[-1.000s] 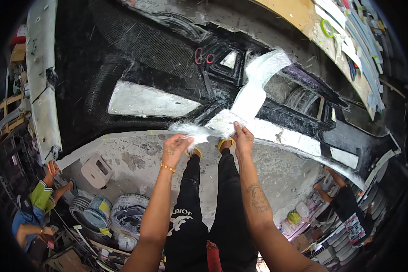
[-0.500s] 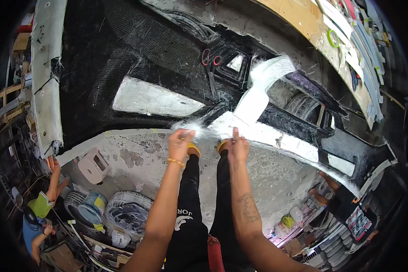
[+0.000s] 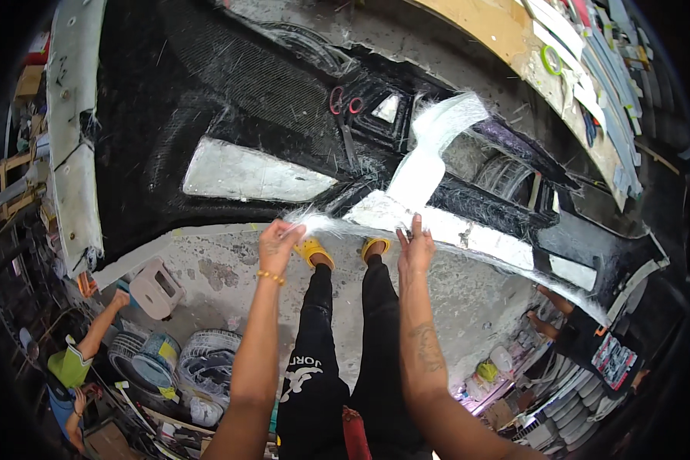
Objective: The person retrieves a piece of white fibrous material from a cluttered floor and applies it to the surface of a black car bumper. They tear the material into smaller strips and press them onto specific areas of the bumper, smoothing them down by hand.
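Observation:
My left hand (image 3: 281, 244) is closed, pinching a loose tuft of white glass fibre (image 3: 313, 223) at the near edge of a large black moulded part (image 3: 146, 84) that looks like a vehicle bumper. Beside that same edge is my right hand (image 3: 416, 247), its fingers apart, close under a white panel (image 3: 475, 236) set in the part. A wide strip of white fibre matting (image 3: 419, 175) runs from this panel up across the part. Red-handled scissors (image 3: 346, 130) lie on the black surface, above another white panel (image 3: 253, 170).
A board (image 3: 506, 38) carrying long strips and green tape (image 3: 550, 60) stands at the far right. My feet in yellow clogs (image 3: 314, 251) are on the concrete floor. A stool (image 3: 156, 290), tyres and a bucket (image 3: 155, 360) sit at left. People are at lower left and right.
My left hand has moved left with the fibre tuft, and my right hand slightly right, so they are farther apart. My right fingers have spread. The view has shifted a little.

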{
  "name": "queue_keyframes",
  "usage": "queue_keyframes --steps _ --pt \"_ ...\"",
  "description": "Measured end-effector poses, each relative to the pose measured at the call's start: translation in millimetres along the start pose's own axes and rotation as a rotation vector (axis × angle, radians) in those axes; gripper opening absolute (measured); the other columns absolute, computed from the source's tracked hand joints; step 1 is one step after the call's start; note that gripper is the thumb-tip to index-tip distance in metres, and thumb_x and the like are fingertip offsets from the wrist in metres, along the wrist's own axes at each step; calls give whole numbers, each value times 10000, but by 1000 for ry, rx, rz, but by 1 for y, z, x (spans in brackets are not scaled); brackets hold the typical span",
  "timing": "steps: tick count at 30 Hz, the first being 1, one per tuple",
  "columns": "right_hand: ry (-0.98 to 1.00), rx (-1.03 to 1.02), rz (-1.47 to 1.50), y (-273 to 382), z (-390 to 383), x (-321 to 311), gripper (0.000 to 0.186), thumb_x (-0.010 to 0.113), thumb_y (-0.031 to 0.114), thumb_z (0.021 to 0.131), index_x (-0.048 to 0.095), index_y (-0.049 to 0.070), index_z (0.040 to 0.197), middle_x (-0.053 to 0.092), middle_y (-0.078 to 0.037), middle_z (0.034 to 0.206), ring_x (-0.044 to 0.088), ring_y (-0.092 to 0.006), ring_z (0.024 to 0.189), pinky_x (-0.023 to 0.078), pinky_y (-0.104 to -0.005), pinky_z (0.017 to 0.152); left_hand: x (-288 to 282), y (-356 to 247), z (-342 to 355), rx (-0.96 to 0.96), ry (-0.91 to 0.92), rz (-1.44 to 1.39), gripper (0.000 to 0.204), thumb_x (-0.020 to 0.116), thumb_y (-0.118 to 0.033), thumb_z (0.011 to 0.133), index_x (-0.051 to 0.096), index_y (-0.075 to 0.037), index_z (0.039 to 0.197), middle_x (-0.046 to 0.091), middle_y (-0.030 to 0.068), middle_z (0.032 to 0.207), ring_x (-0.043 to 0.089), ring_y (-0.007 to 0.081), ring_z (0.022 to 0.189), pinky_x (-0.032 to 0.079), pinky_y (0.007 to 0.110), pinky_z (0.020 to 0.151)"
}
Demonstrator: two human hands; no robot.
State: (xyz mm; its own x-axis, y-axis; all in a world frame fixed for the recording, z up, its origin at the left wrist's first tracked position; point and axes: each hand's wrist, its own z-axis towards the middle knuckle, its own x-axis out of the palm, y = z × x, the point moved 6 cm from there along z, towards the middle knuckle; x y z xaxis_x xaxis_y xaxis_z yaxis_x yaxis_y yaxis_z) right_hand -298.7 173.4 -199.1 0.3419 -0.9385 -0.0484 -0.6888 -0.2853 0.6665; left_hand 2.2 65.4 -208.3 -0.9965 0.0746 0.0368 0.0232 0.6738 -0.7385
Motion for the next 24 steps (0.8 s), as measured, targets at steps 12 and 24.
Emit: queue_keyframes --steps 12,24 --pt "177 197 53 -38 -41 35 213 760 125 856 657 80 1037 685 -7 964 613 -119 934 498 -308 804 100 -12 -17 -17 238 388 335 802 -245 800 712 11 998 638 25 654 514 70 578 408 242 524" --pt "205 319 110 9 13 21 311 781 213 848 600 128 1086 625 26 1004 547 -141 959 454 -361 849 149 -13 -14 275 138 61 160 772 -128 823 703 -12 909 669 2 810 565 81 707 464 246 668"
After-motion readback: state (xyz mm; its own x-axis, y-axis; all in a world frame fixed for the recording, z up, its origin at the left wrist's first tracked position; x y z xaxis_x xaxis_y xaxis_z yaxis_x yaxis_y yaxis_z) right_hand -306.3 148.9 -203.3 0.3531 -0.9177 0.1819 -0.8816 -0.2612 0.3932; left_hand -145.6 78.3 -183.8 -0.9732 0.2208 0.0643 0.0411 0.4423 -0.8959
